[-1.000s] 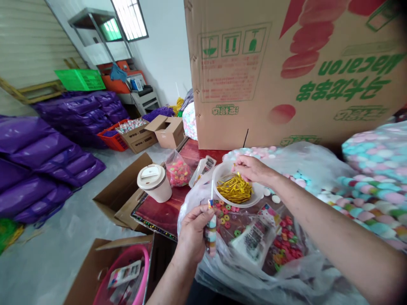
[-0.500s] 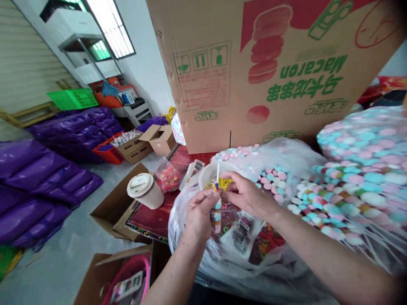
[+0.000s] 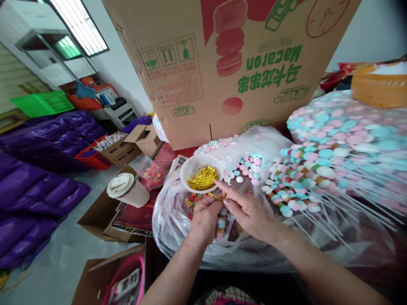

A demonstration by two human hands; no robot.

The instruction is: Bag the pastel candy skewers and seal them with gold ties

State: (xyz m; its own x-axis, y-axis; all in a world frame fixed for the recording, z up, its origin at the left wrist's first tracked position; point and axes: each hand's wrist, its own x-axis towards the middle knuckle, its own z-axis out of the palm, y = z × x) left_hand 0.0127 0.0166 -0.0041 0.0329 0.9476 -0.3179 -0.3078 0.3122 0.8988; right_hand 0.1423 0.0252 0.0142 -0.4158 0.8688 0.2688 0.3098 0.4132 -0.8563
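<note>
My left hand (image 3: pixel 205 218) is closed around the neck of a marshmallow skewer (image 3: pixel 220 228) in clear wrap, whose pastel discs hang below the fingers. A gold twist tie (image 3: pixel 215 196) sticks out at the top of the grip. Against it, from the right, comes my right hand (image 3: pixel 249 209), with its thumb at the tie and its index finger stretched toward a white bowl (image 3: pixel 183 171). Gold twist ties (image 3: pixel 203 177) lie loose in this bowl, just beyond both hands. The hands partly hide the skewer, and its stick cannot be made out.
Clear plastic (image 3: pixel 168 216) covers the work surface, with loose pastel discs (image 3: pixel 248 165) behind. Finished skewers (image 3: pixel 299 178) lie to the right. A lidded cup (image 3: pixel 129 189) and a bag of colourful rings (image 3: pixel 152 176) stand left. A large carton (image 3: pixel 197 118) blocks the back.
The view has turned rightward. The white stick that pointed up between my hands no longer shows. My right index finger has stretched out, and a gold tie now shows at the grip.
</note>
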